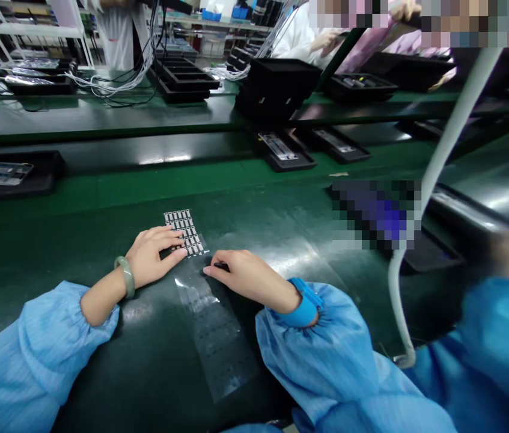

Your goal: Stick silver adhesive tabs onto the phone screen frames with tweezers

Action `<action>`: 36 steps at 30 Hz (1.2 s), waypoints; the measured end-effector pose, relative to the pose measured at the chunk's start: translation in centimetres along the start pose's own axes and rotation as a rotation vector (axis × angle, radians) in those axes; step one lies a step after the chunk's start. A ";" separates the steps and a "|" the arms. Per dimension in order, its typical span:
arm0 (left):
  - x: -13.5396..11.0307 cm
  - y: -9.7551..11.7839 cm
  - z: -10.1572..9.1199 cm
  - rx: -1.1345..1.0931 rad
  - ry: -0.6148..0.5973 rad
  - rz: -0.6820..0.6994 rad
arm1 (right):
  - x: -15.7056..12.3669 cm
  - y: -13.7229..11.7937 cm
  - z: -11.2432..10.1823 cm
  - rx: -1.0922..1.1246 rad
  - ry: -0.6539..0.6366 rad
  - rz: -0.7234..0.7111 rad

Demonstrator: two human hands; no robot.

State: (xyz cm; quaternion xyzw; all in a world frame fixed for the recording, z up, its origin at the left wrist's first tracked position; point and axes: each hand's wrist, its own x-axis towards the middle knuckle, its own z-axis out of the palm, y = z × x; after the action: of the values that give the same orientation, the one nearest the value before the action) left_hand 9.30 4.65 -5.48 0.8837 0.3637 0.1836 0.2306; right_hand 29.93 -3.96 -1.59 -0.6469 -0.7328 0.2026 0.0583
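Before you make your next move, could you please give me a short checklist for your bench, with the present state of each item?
Left hand on the sheet of small metallic pieces: ok, fingertips rest on it.
Right hand holding the small black item: ok, but its kind cannot tell.
Blue wrist strap worn: ok.
Strap grounded: cannot tell.
Clear film strip flat on the green bench mat: cannot tell, glare.
Jade bangle off the sheet: ok.

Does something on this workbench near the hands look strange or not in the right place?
The clear film looks odd: it lies skewed on the green bench mat, trailing from the metallic label sheet under the left hand, and it looks creased, with no labels on its lower part.
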 end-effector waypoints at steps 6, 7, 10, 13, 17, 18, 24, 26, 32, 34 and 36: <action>0.2 0.8 1.1 0.119 0.028 0.065 | 0.1 -0.2 0.0 0.099 0.057 0.004; 0.3 0.9 1.3 0.128 0.021 0.070 | 0.2 -0.3 0.0 0.101 0.067 -0.002; 0.5 1.0 1.8 0.124 -0.008 0.083 | 0.3 -0.2 0.3 0.095 0.080 -0.022; 0.5 1.0 2.0 0.092 -0.009 0.061 | 0.3 0.0 0.4 0.086 0.083 -0.031; 0.5 1.0 1.9 0.051 -0.007 0.056 | 0.4 0.1 0.1 0.093 0.226 -0.043; 0.5 1.0 1.8 0.042 -0.012 0.061 | 0.4 0.0 0.1 0.099 0.272 -0.059; 0.5 1.1 1.7 0.015 -0.028 0.070 | 0.6 -0.4 0.2 0.085 0.257 -0.195; 0.4 1.1 1.7 0.020 -0.034 0.074 | 0.8 -0.4 0.5 0.082 0.240 -0.197; 0.4 1.0 1.8 0.024 -0.038 0.084 | 1.4 -0.3 0.8 0.075 0.226 -0.195; 0.4 1.0 1.8 0.015 -0.042 0.084 | 1.7 -0.3 0.7 0.085 0.212 -0.196; 0.5 1.0 1.8 0.010 -0.053 0.084 | 2.1 -0.3 0.7 0.105 0.196 -0.194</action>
State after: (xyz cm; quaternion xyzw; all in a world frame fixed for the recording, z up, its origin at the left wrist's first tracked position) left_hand 11.03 3.89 -6.33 0.9039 0.3208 0.1677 0.2278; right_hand 29.10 -2.11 -2.48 -0.5858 -0.7710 0.1701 0.1828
